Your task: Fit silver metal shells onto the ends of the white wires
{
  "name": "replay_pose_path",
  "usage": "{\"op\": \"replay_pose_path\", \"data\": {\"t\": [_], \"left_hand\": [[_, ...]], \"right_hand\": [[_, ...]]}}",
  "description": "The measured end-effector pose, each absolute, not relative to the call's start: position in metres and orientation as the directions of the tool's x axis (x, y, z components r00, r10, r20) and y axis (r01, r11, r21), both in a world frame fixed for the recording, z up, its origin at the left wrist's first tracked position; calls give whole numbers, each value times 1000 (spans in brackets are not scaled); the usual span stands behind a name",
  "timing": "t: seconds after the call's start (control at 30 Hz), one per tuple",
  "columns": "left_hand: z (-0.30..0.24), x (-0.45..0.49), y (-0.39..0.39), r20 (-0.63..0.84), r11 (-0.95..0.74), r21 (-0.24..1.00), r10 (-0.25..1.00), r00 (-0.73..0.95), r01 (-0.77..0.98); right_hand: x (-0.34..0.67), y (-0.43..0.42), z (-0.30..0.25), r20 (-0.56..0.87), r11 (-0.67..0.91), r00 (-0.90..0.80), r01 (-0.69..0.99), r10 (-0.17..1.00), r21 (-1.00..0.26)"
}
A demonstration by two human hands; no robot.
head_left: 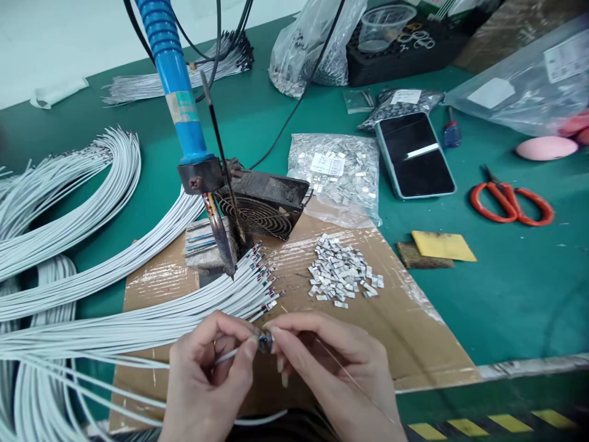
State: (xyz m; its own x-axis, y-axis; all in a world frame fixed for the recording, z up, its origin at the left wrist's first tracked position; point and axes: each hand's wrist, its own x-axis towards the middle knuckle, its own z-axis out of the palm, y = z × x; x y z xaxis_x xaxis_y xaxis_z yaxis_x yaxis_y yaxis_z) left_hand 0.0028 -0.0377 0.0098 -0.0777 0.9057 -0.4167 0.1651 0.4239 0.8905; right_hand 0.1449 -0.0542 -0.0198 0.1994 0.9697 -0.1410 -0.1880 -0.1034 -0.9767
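My left hand (209, 374) pinches a white cable (225, 356) close to its end, where small coloured wires show. My right hand (335, 362) is closed, its thumb and forefinger at a small dark round piece (265, 341) that meets the cable end. A thin strand of wire (338, 362), which looks like solder, runs across the right hand. Just beyond my hands lies a bundle of white cables (184, 313) with stripped tips. Above them a blue-handled soldering iron (184, 129) is clamped with its tip pointing down.
A black fan (267, 199) stands behind the iron. Small metal tabs (343, 270) lie piled on the cardboard (396, 319). Further right are a bag of tabs (335, 172), a phone (416, 156), red-handled scissors (510, 199) and a yellow sponge (444, 245). More cable bundles (69, 221) fill the left.
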Motion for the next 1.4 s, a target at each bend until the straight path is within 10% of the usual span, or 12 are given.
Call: {"op": "replay_pose_path", "data": {"t": [0.2, 1.1, 1.4], "left_hand": [[8, 4, -38, -378, 394, 900, 918, -117, 184], [11, 4, -34, -472, 484, 867, 874, -111, 122], [7, 3, -34, -457, 468, 877, 883, -112, 112]], "right_hand": [[148, -54, -22, -58, -63, 191, 16, 980, -998], [156, -56, -31, -98, -93, 39, -128, 994, -987], [160, -65, -35, 455, 402, 30, 419, 890, -814]]}}
